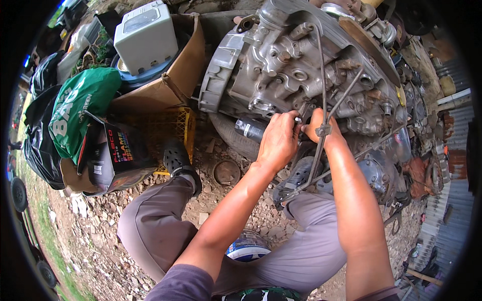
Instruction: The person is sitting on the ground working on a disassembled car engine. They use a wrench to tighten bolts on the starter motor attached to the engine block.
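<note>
**Head view: both my hands at the lower face of a grey engine block**

Head camera, looking down at my lap and outstretched arms as I sit on stony ground.

Far left, black plastic bags (37,145) lie heaped beside a green printed sack (75,108). Just right of them, a dark open carton (113,155) tilts toward me; I cannot tell what is inside. Behind it, a yellow plastic crate (173,128) carries a brown cardboard box (173,80), which holds a white boxy plastic housing (145,37) resting on something round and blue. My left foot, in a black perforated clog (176,158), rests beside the crate. A round rusty lid (226,172) lies on the gravel nearby.

Centre, my left hand (278,140) is curled shut, fingertips pinching a small fitting I cannot make out against the engine block (291,65). A black cylinder (251,128) sits just left of that hand. Touching it on the right, my right hand (319,128) is also closed against the same spot, partly hidden behind thin metal rods (321,75) crossing in front of it. The block rises directly above and beyond both hands.
</note>
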The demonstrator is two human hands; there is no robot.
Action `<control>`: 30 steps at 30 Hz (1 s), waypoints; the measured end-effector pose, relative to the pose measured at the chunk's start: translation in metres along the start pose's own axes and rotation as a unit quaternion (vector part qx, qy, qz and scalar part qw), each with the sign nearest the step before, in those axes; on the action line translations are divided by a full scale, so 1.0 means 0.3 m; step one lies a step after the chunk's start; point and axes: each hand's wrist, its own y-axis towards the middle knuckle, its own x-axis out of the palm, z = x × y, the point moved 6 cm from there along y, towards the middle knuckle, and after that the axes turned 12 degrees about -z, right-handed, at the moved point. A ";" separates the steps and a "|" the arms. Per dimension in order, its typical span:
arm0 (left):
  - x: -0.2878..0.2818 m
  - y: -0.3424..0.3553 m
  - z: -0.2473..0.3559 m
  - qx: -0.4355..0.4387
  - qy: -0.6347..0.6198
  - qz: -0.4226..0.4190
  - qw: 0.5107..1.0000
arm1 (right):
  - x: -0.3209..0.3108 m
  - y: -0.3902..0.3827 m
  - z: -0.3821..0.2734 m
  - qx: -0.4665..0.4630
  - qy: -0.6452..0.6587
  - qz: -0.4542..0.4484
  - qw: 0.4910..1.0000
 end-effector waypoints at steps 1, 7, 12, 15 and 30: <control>0.009 -0.004 0.003 0.003 0.003 -0.006 1.000 | 0.000 0.004 0.008 -0.007 0.002 0.004 1.000; -0.037 -0.045 -0.086 -0.075 -0.151 0.128 0.977 | -0.011 -0.010 -0.016 0.013 0.034 -0.074 0.997; -0.058 -0.066 -0.285 -0.232 -0.306 0.203 0.900 | -0.010 -0.005 -0.004 0.004 0.041 -0.084 0.996; -0.040 -0.065 -0.326 -0.253 -0.348 0.203 0.879 | -0.009 -0.009 -0.002 0.004 0.049 -0.074 0.996; -0.036 0.000 -0.257 -0.191 -0.145 0.162 0.957 | -0.007 -0.014 0.012 0.016 0.053 -0.089 0.994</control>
